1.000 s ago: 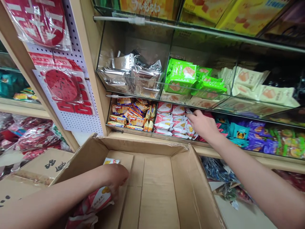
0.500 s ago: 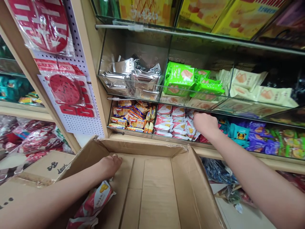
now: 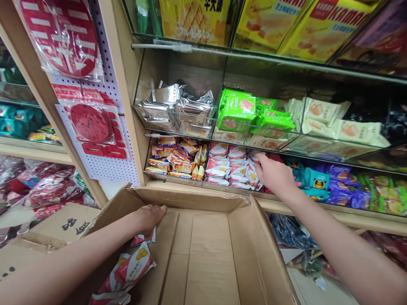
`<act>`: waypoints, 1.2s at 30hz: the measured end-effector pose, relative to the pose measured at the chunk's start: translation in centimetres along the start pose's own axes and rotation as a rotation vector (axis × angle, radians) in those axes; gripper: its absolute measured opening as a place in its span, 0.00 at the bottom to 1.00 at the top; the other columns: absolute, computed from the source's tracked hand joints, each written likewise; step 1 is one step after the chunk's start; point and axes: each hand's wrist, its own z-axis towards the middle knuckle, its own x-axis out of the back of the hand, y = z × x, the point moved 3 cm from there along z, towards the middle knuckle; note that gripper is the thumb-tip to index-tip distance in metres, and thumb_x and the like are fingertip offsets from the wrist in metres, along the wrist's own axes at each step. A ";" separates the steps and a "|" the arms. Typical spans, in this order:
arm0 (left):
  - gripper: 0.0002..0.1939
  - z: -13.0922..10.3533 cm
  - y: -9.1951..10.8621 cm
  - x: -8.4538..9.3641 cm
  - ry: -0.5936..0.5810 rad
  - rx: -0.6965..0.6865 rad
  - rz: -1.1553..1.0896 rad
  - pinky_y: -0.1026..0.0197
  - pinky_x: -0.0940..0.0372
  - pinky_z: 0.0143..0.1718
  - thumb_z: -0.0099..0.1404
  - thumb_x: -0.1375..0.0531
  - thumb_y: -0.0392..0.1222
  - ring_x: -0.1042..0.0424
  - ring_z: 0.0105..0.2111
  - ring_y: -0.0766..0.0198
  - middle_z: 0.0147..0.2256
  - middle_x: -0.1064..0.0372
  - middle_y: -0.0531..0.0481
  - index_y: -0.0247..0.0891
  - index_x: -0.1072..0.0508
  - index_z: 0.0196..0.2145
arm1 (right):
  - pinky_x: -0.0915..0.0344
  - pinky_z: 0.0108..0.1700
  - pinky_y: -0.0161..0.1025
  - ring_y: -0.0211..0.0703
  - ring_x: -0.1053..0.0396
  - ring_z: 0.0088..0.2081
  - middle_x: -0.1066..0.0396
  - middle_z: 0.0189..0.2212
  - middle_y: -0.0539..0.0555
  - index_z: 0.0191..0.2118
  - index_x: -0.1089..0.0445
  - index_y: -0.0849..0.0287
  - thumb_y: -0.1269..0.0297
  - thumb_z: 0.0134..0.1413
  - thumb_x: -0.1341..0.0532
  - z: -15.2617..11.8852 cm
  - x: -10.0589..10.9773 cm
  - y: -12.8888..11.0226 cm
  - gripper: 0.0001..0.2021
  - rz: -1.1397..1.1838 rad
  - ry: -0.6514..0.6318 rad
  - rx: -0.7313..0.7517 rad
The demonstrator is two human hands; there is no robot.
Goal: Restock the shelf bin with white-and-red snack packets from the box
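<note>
My left hand [image 3: 150, 219] is low inside the cardboard box [image 3: 210, 254], its fingers bent and their tips mostly hidden. A pink and white snack packet [image 3: 145, 238] pokes out from under its palm, seemingly gripped. More packets of the same kind [image 3: 130, 269] lie nearer, partly behind my left forearm. My right hand [image 3: 275, 171] reaches into the low shelf bin, thumb and fingers closed on a snack packet [image 3: 257, 155] at the right of the pink and white rows [image 3: 233, 163]. Much of that packet is hidden.
Orange-wrapped snacks [image 3: 181, 156] fill the bin to the left; teal packets [image 3: 316, 178] and purple packets [image 3: 343, 178] sit to the right. A glass shelf above carries silver packets [image 3: 178, 106] and green packets [image 3: 238, 108]. Red decorations [image 3: 90, 123] hang on the pegboard.
My right hand has shifted slightly down, showing more of its fingers and a packet by the tips. My left fingers look less curled, and more of the packet under that hand shows.
</note>
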 end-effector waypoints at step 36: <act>0.17 -1.8 10.4 1.6 0.161 -0.159 -1.807 0.66 0.37 0.28 0.48 0.35 0.40 0.34 0.24 0.72 0.23 0.35 0.58 0.37 0.42 0.29 | 0.33 0.30 0.36 0.39 0.31 0.31 0.32 0.38 0.54 0.48 0.56 0.52 0.60 0.46 0.39 -13.0 0.0 -10.7 0.27 1.809 -0.268 -0.186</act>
